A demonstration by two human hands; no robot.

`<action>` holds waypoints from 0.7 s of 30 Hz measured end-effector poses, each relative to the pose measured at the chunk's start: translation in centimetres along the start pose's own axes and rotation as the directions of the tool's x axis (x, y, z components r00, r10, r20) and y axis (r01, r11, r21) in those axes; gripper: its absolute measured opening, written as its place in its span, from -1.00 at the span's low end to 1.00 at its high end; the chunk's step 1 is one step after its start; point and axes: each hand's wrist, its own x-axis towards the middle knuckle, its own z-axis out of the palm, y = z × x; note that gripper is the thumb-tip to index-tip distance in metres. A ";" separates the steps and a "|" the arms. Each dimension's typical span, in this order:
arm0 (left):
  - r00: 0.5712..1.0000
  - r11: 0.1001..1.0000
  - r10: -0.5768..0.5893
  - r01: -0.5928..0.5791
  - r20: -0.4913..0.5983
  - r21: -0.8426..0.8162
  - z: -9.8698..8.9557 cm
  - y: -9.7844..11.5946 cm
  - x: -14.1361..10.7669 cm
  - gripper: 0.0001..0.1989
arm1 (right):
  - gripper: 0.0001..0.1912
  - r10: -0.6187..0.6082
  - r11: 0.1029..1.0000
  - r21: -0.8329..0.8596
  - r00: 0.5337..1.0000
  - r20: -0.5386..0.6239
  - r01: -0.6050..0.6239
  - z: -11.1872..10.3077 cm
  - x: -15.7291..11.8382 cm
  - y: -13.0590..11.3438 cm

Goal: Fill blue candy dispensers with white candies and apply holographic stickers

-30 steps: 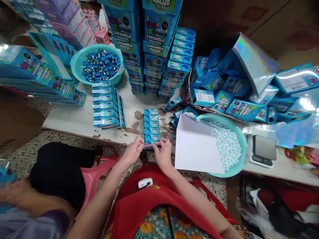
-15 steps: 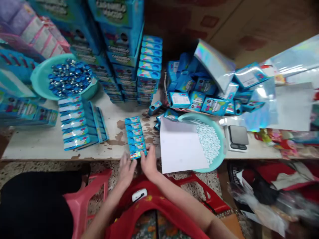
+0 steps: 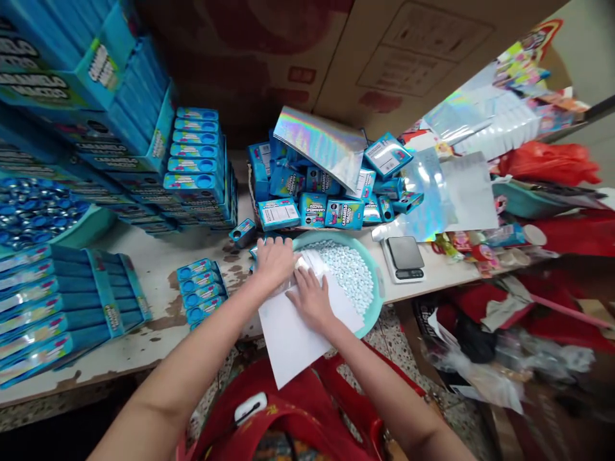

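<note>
A white paper sheet (image 3: 293, 352) lies over the near left side of a turquoise basin (image 3: 378, 291) holding small pale blue pieces (image 3: 348, 269). At the sheet's upper end is my left hand (image 3: 275, 261), its fingers bent over something partly hidden; clear or shiny white material shows beside it. My right hand (image 3: 311, 298) rests palm down on the sheet, fingers stretched and slightly apart, fingertips near that material. Left of my hands, a short row of small blue boxes (image 3: 202, 291) with round cut-outs stands on the table, partly behind my left forearm.
Blue printed boxes (image 3: 312, 208) are heaped behind the basin under a shiny holographic sheet (image 3: 319, 144). A small scale (image 3: 405, 259) sits right of the basin. Stacked blue cartons (image 3: 110, 128) rise at the left, near a basin of blue wrapped sweets (image 3: 38, 214). A worn white table (image 3: 158, 256) supports these.
Both hands have left the row of small blue boxes and moved right and forward onto the white sheet. The sheet has tilted and shifted. The view has turned right.
</note>
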 end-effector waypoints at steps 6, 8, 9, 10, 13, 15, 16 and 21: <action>0.985 0.980 -0.170 0.169 0.009 0.103 4.6 1.1 0.3 -0.60 | -0.47 -0.054 0.997 0.055 0.997 0.055 0.051 -0.3 -2.0 1.0; 0.980 0.972 -0.197 0.192 0.025 0.133 4.7 0.9 -0.4 -0.56 | -0.51 -0.141 0.984 0.119 0.987 0.079 0.131 -1.6 -1.5 2.3; 0.979 0.969 -0.202 0.196 0.030 0.148 4.7 0.7 -0.7 -0.53 | -0.54 -0.169 0.976 0.151 0.984 0.064 0.158 -2.1 -1.1 2.9; 0.978 0.967 -0.205 0.197 0.031 0.161 4.7 0.5 -1.1 -0.52 | -0.57 -0.173 0.971 0.172 0.985 0.020 0.167 -2.5 -0.6 3.5; 0.988 0.976 -0.148 0.140 0.035 0.167 4.8 -0.7 -2.2 -0.53 | -0.61 -0.117 0.978 0.147 0.975 -0.188 0.146 -3.1 1.7 4.4; 0.995 0.989 -0.090 0.084 0.049 0.126 4.8 -1.6 -2.6 -0.57 | -0.59 -0.144 0.984 0.068 0.960 -0.240 0.165 -3.1 3.4 4.6; 0.996 0.994 -0.070 0.064 0.059 0.092 4.7 -2.0 -2.7 -0.58 | -0.56 -0.179 0.982 0.027 0.959 -0.220 0.189 -2.9 4.1 4.6; 0.999 0.999 0.010 -0.007 0.045 -0.051 4.8 -3.1 -2.4 -0.59 | -0.45 -0.259 0.964 -0.083 0.962 -0.085 0.252 -1.5 4.6 4.7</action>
